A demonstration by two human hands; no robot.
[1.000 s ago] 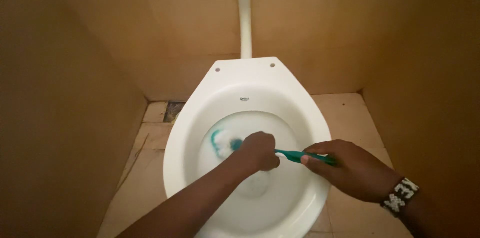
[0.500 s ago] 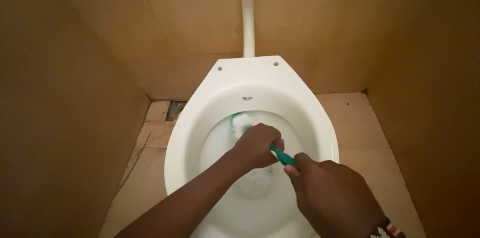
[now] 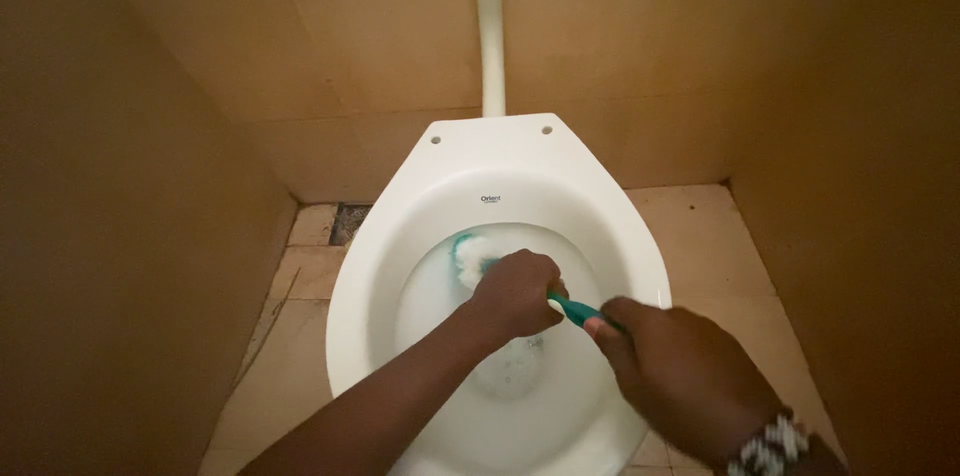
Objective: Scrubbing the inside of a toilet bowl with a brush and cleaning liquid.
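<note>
Far left: a tan tiled side wall [image 3: 110, 236], plain and dim. At its foot, beige floor tiles [image 3: 300, 276] with a small dark drain grate [image 3: 349, 223] tucked into the back corner, just beside the bowl. Centre: a white seatless toilet bowl [image 3: 400, 236], with two hinge holes in its rear ledge and a white flush pipe [image 3: 488, 26] rising straight up the back wall behind it. Inside the bowl, against the upper left of the inner wall, the white-bristled head of a teal toilet brush [image 3: 468, 258], pressed to the porcelain above the foamy water at the bottom. Just right of the head, left hand [image 3: 515, 293], reaching in over the front rim, fist closed around the brush handle close to the bristles. Further right, a short stretch of teal handle visible between the two hands, slanting down to the right. Then right hand [image 3: 680, 381], over the bowl's right rim, back turned to the camera, closed on the handle's far end, with a beaded black-and-white bracelet [image 3: 770, 444] at the wrist. Far right: more floor tiles and the other tan side wall.
</note>
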